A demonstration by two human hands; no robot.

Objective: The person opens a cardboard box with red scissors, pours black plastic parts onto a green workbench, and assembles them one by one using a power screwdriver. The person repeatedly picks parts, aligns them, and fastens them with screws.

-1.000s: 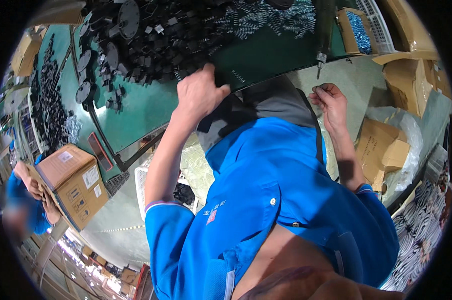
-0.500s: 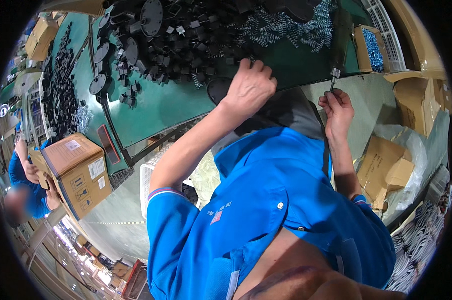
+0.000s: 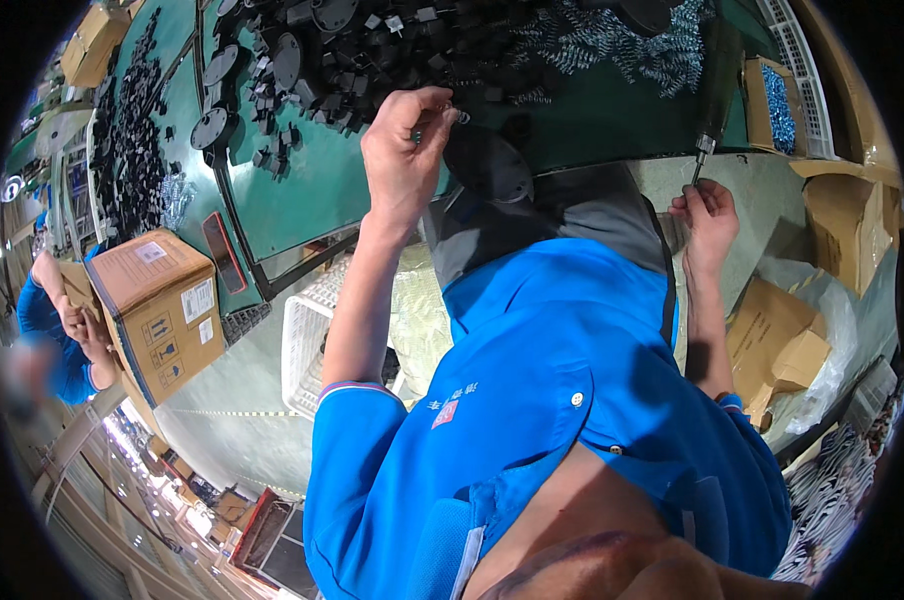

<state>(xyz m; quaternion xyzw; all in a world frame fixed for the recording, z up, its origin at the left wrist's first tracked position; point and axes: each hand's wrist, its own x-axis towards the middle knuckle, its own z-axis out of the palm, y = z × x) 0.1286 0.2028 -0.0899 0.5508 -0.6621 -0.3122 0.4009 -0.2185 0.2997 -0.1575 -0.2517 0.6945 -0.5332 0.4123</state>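
My left hand (image 3: 404, 158) is raised at the near edge of the green table, thumb and forefinger pinched together. A small shiny metal piece (image 3: 461, 117), likely a coil spring, shows at the fingertips. Just right of this hand, a black round-ended plastic part (image 3: 490, 168) sits at the table edge above my lap. On the right, my right hand (image 3: 708, 222) pinches the thin bit at the tip of a dark power screwdriver (image 3: 709, 135), which points down toward me. Whether a screw is on the bit is too small to tell.
Piles of small black plastic parts (image 3: 347, 75) and metal springs (image 3: 627, 48) cover the far table. A box of bluish screws (image 3: 778, 110) stands at the right. A carton (image 3: 162, 315) is at the left, beside a co-worker's hands (image 3: 77, 320). A white basket (image 3: 307, 345) stands below.
My left hand has moved left, its palm side turned, and a small shiny piece now shows at its fingertips. My right hand still pinches the screwdriver bit. The view has shifted slightly.
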